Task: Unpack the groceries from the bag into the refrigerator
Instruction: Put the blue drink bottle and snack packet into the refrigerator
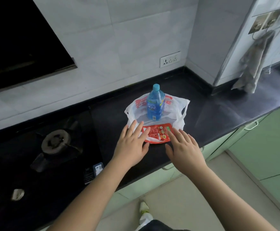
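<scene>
A white plastic bag (175,108) with red print lies flattened on the black counter (219,110). A blue drink bottle (155,104) with a light blue cap stands upright on the bag. In front of it lies a flat red packet (157,133). My left hand (133,144) is open, fingers straight, with the fingertips over the packet's left edge and the bag. My right hand (182,147) is open too, its fingertips at the packet's right corner. Neither hand grips anything. No refrigerator shows in the head view.
A gas hob (56,144) with a burner and knobs fills the counter to the left. A dark range hood (19,39) hangs above it. A wall socket (170,59) is on the tiles behind. A cloth (252,64) hangs at right. Green cabinets (269,139) stand below the counter.
</scene>
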`<state>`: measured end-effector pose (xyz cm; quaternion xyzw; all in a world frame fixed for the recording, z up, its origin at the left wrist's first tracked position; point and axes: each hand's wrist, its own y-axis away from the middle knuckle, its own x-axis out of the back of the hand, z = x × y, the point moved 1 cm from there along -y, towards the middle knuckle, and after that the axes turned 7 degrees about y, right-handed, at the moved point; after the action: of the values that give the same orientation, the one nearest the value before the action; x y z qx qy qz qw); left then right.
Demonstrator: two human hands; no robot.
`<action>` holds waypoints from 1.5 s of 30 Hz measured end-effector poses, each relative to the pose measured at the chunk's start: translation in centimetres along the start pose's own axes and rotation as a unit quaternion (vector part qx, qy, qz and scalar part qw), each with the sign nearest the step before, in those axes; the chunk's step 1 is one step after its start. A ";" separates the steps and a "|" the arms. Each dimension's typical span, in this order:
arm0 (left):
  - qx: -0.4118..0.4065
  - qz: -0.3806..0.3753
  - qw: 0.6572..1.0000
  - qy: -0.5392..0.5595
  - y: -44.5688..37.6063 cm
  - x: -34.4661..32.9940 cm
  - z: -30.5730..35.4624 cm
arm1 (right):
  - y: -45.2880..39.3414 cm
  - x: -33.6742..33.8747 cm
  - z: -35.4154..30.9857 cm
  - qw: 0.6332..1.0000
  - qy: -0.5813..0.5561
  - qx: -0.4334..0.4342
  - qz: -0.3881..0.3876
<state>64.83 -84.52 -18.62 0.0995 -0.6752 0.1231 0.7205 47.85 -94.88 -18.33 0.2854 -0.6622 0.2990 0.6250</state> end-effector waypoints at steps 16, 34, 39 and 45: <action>0.001 -0.061 0.998 0.000 -10.9 -6.7 -2.5 | -10.2 -8.4 1.8 0.998 -0.003 0.024 -0.063; 0.105 -0.152 0.983 0.010 -10.1 -10.9 -2.7 | -14.2 -14.7 3.5 0.959 -0.011 0.197 -0.205; 0.113 -0.153 0.981 0.034 -10.0 -11.2 -2.7 | -14.5 -14.1 3.6 0.952 0.009 0.208 -0.226; 0.120 -0.087 0.986 0.080 -10.6 -9.9 -2.4 | -15.0 -13.1 4.0 0.955 0.013 0.207 -0.212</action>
<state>69.83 -94.25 -28.43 0.2334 -0.5845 0.1480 0.7628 57.27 -107.69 -30.96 0.5385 -0.5018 0.2939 0.6098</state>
